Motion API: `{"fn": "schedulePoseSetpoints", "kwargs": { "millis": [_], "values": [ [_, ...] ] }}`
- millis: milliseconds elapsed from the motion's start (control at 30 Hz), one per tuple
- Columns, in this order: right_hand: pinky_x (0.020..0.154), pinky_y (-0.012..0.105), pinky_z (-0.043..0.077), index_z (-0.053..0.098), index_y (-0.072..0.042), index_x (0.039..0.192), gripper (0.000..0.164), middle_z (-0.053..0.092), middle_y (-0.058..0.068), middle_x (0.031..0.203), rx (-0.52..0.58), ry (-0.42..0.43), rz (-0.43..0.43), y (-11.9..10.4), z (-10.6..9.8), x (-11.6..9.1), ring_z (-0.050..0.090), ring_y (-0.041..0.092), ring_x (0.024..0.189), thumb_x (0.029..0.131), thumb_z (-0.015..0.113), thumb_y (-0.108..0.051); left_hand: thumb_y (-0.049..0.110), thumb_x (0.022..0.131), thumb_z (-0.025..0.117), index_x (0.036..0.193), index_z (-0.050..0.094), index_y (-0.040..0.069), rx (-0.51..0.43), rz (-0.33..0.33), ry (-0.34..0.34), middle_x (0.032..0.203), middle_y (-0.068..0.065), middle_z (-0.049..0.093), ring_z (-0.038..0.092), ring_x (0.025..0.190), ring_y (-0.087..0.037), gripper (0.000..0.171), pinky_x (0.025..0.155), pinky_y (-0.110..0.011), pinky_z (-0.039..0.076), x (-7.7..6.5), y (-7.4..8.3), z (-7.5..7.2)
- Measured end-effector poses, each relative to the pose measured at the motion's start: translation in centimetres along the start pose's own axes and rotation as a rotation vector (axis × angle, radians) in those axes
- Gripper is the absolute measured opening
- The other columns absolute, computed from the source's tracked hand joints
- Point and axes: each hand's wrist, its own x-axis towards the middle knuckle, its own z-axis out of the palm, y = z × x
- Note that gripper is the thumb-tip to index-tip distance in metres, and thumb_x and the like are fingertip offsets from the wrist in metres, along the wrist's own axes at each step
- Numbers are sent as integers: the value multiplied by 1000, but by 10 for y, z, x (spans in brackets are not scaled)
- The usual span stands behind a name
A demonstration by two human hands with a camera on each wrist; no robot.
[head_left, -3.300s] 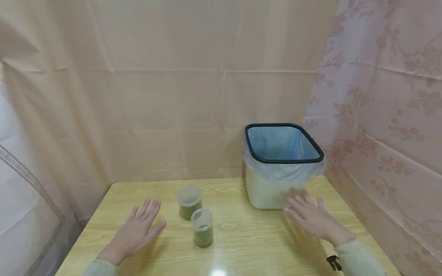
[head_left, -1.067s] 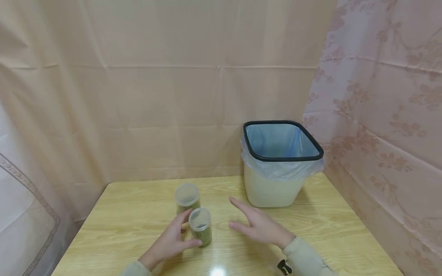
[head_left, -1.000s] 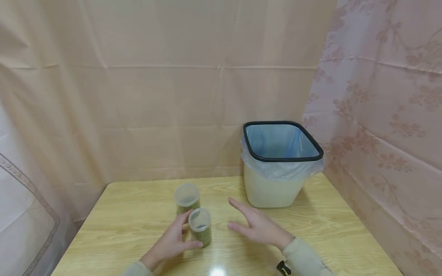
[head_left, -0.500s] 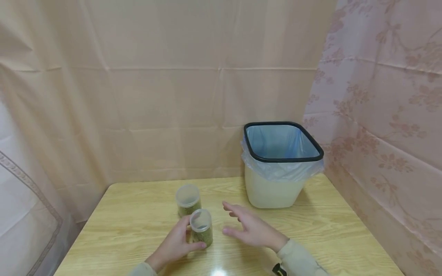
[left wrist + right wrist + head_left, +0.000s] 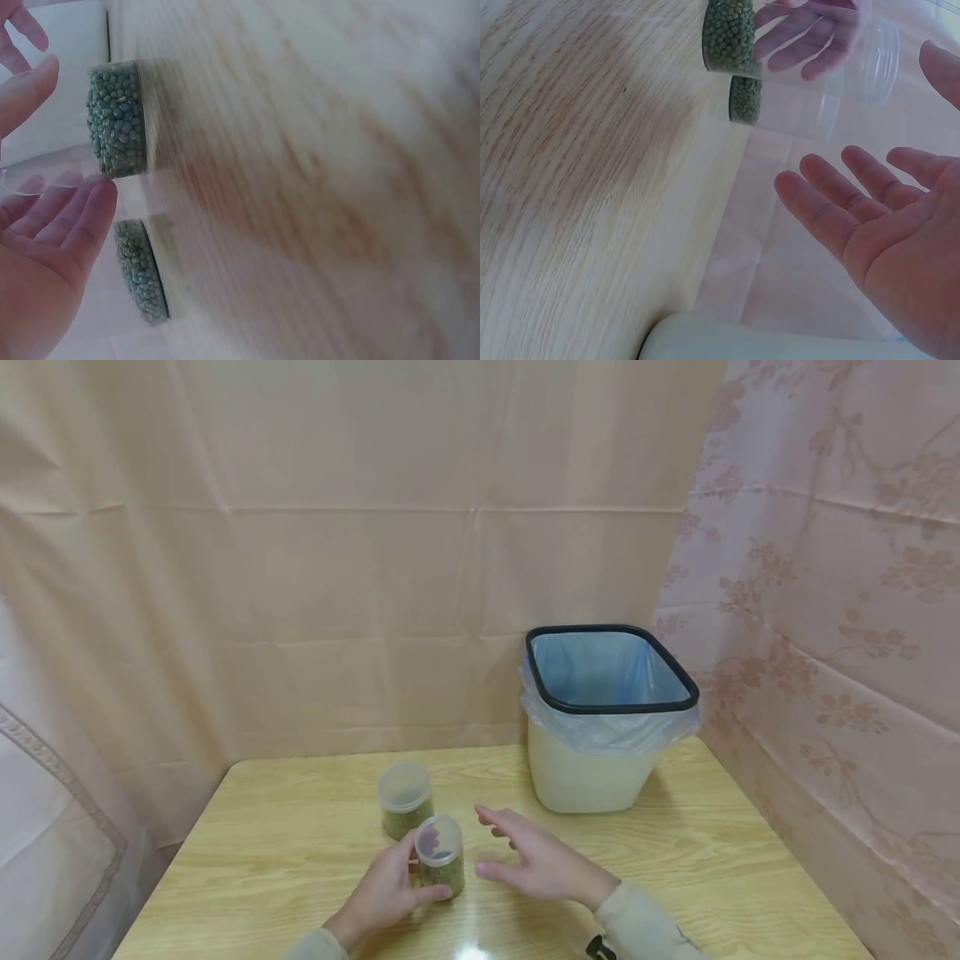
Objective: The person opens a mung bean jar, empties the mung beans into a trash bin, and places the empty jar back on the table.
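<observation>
Left hand (image 5: 386, 885): set wide about the near jar, thumb on the side nearest the wearer, extended fingers along the opposite side; how firmly it presses cannot be told.
Right hand (image 5: 543, 864): held wide above the surface, fingers extended and thumb apart, palm facing the near jar across a gap; it holds nothing.
Near jar (image 5: 441, 870): clear, cylindrical, upright on the surface between the two hands; green grains (image 5: 116, 120) fill its lower part.
Rear jar (image 5: 406, 797): wider, clear, upright, just behind and to the left of the near jar, also with green grains in its lower part; contact between the two cannot be told.
Bin (image 5: 588, 777): pale, upright at the back right, well apart from the jars; black rim (image 5: 611, 707) above a translucent liner (image 5: 622, 731) folded over the outside.
Surface (image 5: 285, 843): light wood grain.
Background: plain beige cloth (image 5: 360, 568) behind, floral pink cloth (image 5: 847, 610) at the right.
</observation>
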Motion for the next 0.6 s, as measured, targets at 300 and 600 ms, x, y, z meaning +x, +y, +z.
{"fn": "schedulePoseSetpoints", "kwargs": {
  "millis": [300, 600],
  "values": [
    [92, 47, 54, 35, -9, 157, 72, 52, 11, 145, 19, 9, -18, 1, 2, -1, 59, 34, 119, 100, 62, -44, 31, 78, 88, 147, 46, 10, 26, 3, -5, 133, -3, 63, 63, 118, -28, 83, 92, -37, 56, 1, 0, 1],
    [90, 48, 55, 34, -10, 157, 73, 51, 10, 144, 34, -15, -1, 0, 2, -1, 59, 38, 119, 100, 59, -49, 35, 79, 87, 147, 46, 11, 48, 0, 2, 134, -4, 62, 63, 119, -29, 83, 92, -40, 56, 2, 1, 1]
  ]
}}
